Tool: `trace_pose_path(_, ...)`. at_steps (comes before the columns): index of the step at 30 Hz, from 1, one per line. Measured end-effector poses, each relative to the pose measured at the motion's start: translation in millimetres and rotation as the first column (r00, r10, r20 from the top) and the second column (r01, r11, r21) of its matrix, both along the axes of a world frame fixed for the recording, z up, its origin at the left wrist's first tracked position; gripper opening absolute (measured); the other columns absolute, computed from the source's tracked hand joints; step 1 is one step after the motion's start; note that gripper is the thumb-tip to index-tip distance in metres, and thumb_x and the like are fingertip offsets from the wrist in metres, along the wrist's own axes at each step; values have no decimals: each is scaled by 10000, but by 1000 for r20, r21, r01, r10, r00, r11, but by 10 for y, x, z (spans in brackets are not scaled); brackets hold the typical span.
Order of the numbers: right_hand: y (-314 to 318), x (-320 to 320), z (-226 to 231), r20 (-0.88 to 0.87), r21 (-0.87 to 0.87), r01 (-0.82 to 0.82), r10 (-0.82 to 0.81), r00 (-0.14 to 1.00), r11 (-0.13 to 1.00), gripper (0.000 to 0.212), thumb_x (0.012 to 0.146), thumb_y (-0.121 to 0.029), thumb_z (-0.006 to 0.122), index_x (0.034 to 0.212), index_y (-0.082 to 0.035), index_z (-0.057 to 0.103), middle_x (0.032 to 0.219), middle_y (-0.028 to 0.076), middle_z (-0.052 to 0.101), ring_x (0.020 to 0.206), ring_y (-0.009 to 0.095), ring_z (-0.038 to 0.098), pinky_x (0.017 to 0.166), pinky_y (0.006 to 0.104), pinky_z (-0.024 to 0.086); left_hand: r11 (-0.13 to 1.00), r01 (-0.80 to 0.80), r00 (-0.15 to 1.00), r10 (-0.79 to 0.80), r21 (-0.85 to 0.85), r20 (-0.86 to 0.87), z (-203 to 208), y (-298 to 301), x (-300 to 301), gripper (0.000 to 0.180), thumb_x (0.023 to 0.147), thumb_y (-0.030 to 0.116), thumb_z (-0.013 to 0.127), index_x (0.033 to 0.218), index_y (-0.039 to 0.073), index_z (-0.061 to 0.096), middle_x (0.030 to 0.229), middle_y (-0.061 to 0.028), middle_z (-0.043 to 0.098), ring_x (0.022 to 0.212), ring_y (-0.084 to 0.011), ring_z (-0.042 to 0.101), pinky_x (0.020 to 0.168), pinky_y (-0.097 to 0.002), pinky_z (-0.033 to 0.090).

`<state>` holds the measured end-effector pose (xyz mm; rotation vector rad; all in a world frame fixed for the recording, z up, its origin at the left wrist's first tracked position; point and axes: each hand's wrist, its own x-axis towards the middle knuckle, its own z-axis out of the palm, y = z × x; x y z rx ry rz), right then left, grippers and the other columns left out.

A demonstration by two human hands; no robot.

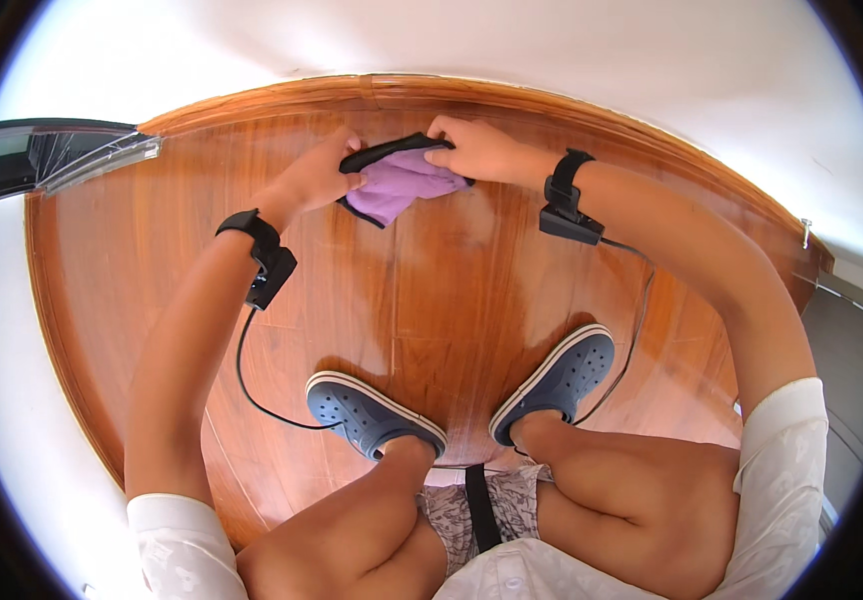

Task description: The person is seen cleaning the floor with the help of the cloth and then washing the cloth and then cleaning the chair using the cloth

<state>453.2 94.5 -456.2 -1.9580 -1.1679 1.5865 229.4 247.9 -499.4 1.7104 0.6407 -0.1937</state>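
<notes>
A purple cloth [402,182] with a black border hangs between my two hands, in front of me over the wooden floor. My left hand [324,172] pinches its left side, thumb on the purple face. At the upper right corner my right hand [477,150] grips the black edge between thumb and fingers. The cloth's top edge is stretched between the hands, and its lower part droops in folds. Whether its lower edge touches the floor I cannot tell.
Glossy wooden floorboards [352,290] run up to a brown skirting board [372,92] along a white wall [512,45]. A dark glass-like panel [12,160] stands at the far left. Thin cables run from black wrist straps; my feet are in blue clogs [372,412].
</notes>
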Motion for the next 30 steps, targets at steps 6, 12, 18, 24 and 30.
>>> trace_pose_path(6, -116, -20, -225, 391, 296, -289, 161, 906, 910, 310, 900, -140, 559, 1176, -50, 451, 844, 193, 657, 775, 388, 630, 687, 470, 476, 722, 331, 922, -109, 608, -372, 393, -186, 121, 371, 859, 141, 622, 1193, 75, 474, 1160, -154, 597, 1065, -386, 576, 875, -444, 484)
trace_pose_path(12, -66, -53, -6, 595, 129, -313, 178, 783, 941, 266, 878, -140, 566, 1117, -81, 465, 902, 185, 647, 821, 388, 625, 687, 498, 470, 410, 227, 950, -294, 884, -107, 418, -249, 110, 283, 830, 170, 636, 1079, 61, 555, 1036, -117, 599, 987, -327, 604, 829, -431, 518)
trace_pose_path(18, -197, -46, -93, 652, 384, -682, 339, 678, 623, 220, 858, -152, 593, 1050, -94, 503, 978, 134, 574, 911, 356, 609, 695, 471, 506, 356, 657, 724, -542, 665, -425, 328, -459, 31, 216, 831, 250, 638, 930, 58, 653, 948, -106, 658, 937, -296, 648, 746, -410, 536)
trace_pose_path(24, -186, 70, -205, 679, 258, -716, 406, 612, 649, 236, 831, -101, 581, 1055, -84, 509, 986, 135, 581, 913, 351, 608, 715, 476, 511, 316, 699, 680, -570, 642, -460, 356, -394, -67, 202, 826, 231, 616, 925, 63, 671, 970, -126, 673, 895, -311, 664, 744, -410, 540)
trace_pose_path(30, -133, 168, 96, 626, 68, -625, 455, 633, 777, 270, 809, -42, 514, 1077, -64, 544, 837, 186, 650, 821, 383, 633, 682, 486, 490, 411, 688, 722, -477, 598, -502, 536, -198, -85, 156, 792, 169, 592, 872, 47, 646, 913, -132, 660, 872, -333, 655, 747, -433, 535)
